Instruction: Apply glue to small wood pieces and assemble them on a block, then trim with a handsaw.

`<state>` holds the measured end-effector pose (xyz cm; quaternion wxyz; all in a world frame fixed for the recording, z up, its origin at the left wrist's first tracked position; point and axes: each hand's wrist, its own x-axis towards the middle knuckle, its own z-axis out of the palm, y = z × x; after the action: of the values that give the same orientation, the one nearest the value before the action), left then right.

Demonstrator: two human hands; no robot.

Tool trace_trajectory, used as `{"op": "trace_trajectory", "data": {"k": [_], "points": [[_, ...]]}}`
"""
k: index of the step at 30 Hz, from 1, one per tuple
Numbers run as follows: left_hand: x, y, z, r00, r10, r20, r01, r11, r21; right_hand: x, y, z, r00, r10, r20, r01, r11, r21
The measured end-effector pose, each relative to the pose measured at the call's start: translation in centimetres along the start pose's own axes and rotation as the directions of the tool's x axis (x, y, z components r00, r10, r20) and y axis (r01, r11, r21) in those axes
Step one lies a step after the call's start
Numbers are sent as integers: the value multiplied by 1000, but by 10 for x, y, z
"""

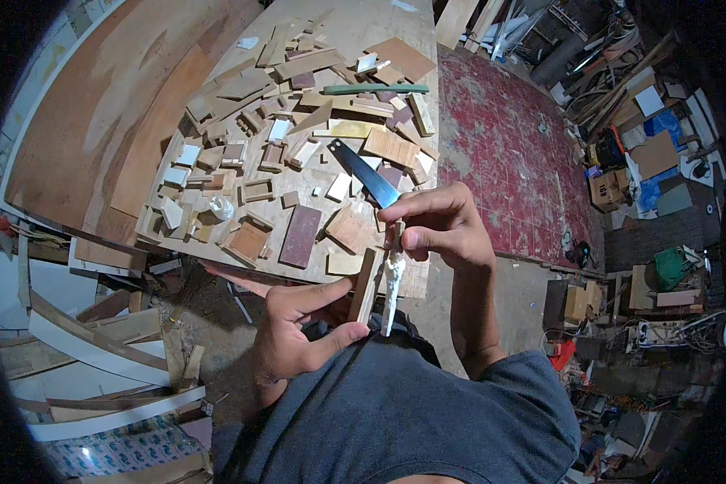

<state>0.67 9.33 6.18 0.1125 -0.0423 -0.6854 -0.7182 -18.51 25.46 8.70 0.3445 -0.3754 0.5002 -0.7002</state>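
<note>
My left hand (310,323) pinches a small flat wooden block (366,282) between thumb and fingers, its narrow edge turned up. Close beside it, my right hand (444,226) grips the top of a thin wooden strip (393,282); thick white paste, like glue, coats the strip's lower part. A narrow gap separates block and strip, both held in front of my body at the table's near edge. A saw blade (365,172) with holes at its far end lies on the table just beyond my right hand, which hides its other end.
Wood offcuts (351,129), a maroon block (300,236), small box-like wooden pieces (246,239) and a crumpled clear-white item (221,209) cover the wooden table (419,274). Large boards (97,105) stand left. Scrap wood (97,339) lies lower left; a red tiled floor (500,153) stretches right toward clutter.
</note>
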Motion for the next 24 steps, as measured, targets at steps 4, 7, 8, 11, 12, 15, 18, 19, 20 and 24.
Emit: {"op": "trace_trajectory", "data": {"k": [4,7,8,11,12,15,18,19,20,24], "points": [[2,2,-7,1000,-10,-24,11,997,81,5,0,6,998,14,-68,-22,992,-124],[5,-1,-12,996,81,-30,-72,973,218,11,-1,11,995,-4,-101,-16,980,-199],[6,-1,-12,997,78,-30,-70,974,215,12,-2,13,993,-16,-115,-11,974,-227],[7,5,-14,996,75,-39,-61,957,283,13,-7,17,990,-79,-113,38,944,-328],[8,8,-15,997,71,-28,-58,943,328,13,-8,18,991,-77,-113,36,944,-327],[6,12,-16,997,68,-19,-56,922,382,13,-10,21,988,-102,-120,45,916,-399],[5,11,-15,998,66,-24,-51,923,380,11,-11,21,984,-135,-112,67,878,-473],[4,10,-14,998,59,-31,-43,929,368,10,-12,22,982,-145,-119,69,868,-491],[3,10,-13,998,60,-29,-45,928,370,10,-13,22,980,-155,-125,71,859,-507],[-1,8,-7,995,-23,-95,43,976,212,5,-19,21,983,-156,-100,79,842,-533]]}}
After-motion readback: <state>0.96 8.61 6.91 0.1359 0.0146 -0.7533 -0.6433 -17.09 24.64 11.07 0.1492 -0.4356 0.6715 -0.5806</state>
